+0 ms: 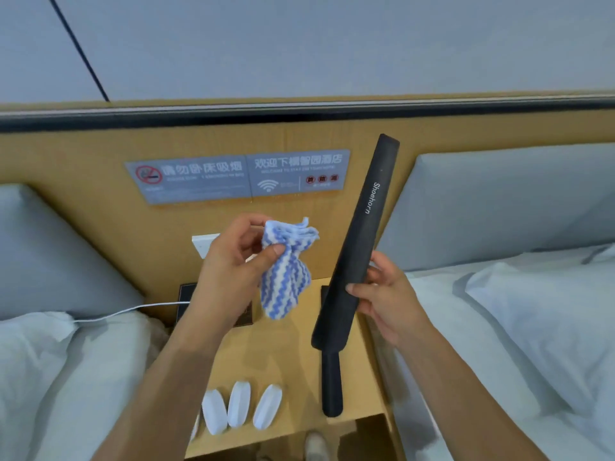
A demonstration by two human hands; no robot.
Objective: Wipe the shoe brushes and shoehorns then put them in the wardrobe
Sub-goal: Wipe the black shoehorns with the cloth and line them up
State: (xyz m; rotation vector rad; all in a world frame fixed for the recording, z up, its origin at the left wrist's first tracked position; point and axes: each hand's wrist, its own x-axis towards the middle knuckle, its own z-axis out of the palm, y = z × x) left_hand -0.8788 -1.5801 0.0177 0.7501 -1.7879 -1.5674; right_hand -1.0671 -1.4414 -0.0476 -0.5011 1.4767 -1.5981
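Note:
My right hand (382, 299) grips a long black shoehorn (361, 234), marked "Shoehorn", near its lower half and holds it tilted up over the nightstand. My left hand (229, 264) pinches a bunched blue-and-white striped cloth (286, 264) just left of the shoehorn, not touching it. A second black shoehorn (331, 384) lies flat on the wooden nightstand (293, 354) below. Three white shoe brushes (239, 407) lie side by side near the nightstand's front edge; another is partly hidden behind my left forearm.
Beds with white linen flank the nightstand, left (50, 377) and right (532, 327). Grey signs (239, 176) hang on the wooden headboard panel. A white cable (133, 311) runs from the left bed to a socket. A shoe (316, 444) shows on the floor below.

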